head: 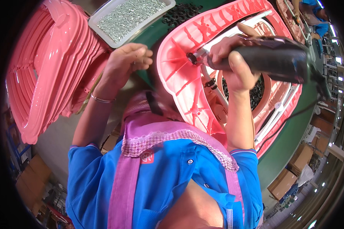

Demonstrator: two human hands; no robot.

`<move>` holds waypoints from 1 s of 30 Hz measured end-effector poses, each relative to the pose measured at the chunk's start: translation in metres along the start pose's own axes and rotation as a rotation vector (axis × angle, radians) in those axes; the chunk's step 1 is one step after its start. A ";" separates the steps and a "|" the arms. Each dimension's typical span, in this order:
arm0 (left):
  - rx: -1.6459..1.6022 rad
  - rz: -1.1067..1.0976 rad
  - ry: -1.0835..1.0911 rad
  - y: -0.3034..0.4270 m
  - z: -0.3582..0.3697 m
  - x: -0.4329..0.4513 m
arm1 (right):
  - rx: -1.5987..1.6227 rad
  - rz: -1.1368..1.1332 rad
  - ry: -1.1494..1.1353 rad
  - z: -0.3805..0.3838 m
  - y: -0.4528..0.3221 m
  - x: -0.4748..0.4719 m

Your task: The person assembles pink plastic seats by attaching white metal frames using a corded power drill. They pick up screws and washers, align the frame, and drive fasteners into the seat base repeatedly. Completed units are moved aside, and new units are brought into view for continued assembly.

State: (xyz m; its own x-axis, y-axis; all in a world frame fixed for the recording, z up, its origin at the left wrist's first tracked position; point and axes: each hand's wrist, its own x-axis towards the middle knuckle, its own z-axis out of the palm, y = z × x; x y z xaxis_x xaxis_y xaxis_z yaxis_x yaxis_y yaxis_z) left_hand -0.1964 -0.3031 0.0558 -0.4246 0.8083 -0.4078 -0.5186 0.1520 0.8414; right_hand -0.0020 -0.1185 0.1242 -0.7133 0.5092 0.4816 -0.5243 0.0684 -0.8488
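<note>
My right hand [238, 65] grips a black corded power screwdriver [272, 58], its tip at a small black plastic clip [191, 58] on the end of a white metal tube. The tube lies on the ribbed underside of a pink plastic frame [180, 68]. My left hand [132, 57] is raised beside the frame's left side, below a tray of screws, its fingers curled with thumb against them; whether a small piece is between them I cannot tell. Another black clip [210, 83] sits on a white tube inside the frame.
A white plastic tray [113, 43] of metal screws lies on the green table [296, 134], beside loose black clips [180, 14]. Stacked pink plastic frames [54, 65] stand at left. The tool's cable [286, 120] hangs across the right side. A co-worker [315, 17] is at the upper right.
</note>
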 end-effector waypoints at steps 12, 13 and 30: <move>-0.473 -0.102 -0.422 0.006 0.062 -0.010 | 0.142 -0.341 -0.307 0.023 -0.034 0.016; -0.476 -0.098 -0.434 0.005 0.062 -0.009 | 0.133 -0.338 -0.299 0.024 -0.034 0.014; 0.043 0.125 0.101 0.008 0.019 0.001 | 0.150 -0.091 -0.074 0.012 -0.007 0.016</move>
State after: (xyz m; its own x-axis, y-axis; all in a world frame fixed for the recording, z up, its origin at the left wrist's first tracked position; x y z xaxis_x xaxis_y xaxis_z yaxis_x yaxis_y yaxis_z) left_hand -0.1870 -0.2903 0.0694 -0.5573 0.7617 -0.3306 -0.4261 0.0794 0.9012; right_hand -0.0149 -0.1216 0.1407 -0.6893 0.4415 0.5745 -0.6478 -0.0204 -0.7616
